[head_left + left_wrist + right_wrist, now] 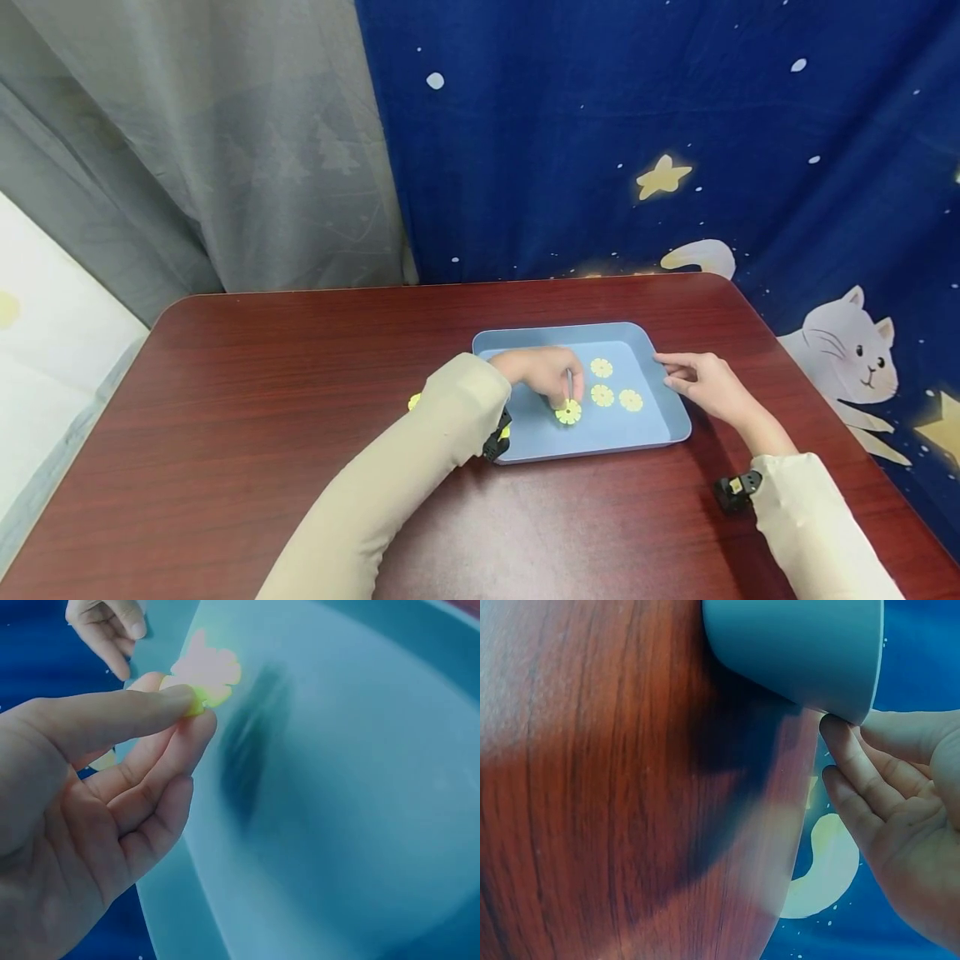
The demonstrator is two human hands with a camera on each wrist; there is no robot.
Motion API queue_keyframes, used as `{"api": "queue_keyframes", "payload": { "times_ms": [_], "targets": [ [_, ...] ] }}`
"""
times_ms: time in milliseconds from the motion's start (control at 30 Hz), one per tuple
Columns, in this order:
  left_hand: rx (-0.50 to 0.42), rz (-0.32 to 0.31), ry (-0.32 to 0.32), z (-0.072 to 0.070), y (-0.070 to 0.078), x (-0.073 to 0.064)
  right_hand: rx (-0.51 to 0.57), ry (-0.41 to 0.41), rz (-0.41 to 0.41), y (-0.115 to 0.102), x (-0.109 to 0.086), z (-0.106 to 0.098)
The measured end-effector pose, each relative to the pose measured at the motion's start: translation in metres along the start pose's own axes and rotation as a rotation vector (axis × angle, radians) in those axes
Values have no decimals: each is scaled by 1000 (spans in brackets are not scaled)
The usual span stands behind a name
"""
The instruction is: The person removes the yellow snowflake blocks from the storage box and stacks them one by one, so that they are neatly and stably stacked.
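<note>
My left hand (543, 372) reaches over the blue tray (585, 446) and pinches a yellow notched plastic disc (567, 412) between thumb and fingers. In the left wrist view that flower-shaped disc (206, 671) glows overexposed at the fingertips, above a blurred shadow on the tray floor. Right of it in the tray lie a yellow disc (602, 367), a second disc (602, 395) and a third disc (631, 400), spaced apart. My right hand (708, 385) pinches the tray's right rim; in the right wrist view its fingertips (831, 729) touch the outer wall while the thumb passes behind the edge.
A bit of yellow (414, 402) shows on the table beside the left sleeve (420, 450), which hides the rest of it. The tray stands on a dark red wooden table (300, 358). Behind the table hang a grey curtain (285, 167) and a blue starry curtain (540, 150).
</note>
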State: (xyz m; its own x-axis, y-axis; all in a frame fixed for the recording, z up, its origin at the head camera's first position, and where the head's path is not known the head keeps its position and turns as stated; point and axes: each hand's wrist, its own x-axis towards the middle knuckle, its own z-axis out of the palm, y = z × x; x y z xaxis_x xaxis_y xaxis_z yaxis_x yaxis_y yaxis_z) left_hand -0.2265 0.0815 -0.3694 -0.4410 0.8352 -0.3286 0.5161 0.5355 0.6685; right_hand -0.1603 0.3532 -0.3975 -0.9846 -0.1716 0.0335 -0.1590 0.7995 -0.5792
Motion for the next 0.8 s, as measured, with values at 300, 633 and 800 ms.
{"api": "queue_keyframes", "payload": {
  "times_ms": [300, 633, 800],
  "targets": [
    [-44, 2, 5, -14, -5, -16, -6, -1, -7, -1, 0, -2],
    [-60, 47, 23, -19, -14, -35, -1, -10, 4, -2, 1, -2],
    [-57, 86, 30, -23, -18, -46, -5, -11, 7, -1, 1, -2]
  ]
}}
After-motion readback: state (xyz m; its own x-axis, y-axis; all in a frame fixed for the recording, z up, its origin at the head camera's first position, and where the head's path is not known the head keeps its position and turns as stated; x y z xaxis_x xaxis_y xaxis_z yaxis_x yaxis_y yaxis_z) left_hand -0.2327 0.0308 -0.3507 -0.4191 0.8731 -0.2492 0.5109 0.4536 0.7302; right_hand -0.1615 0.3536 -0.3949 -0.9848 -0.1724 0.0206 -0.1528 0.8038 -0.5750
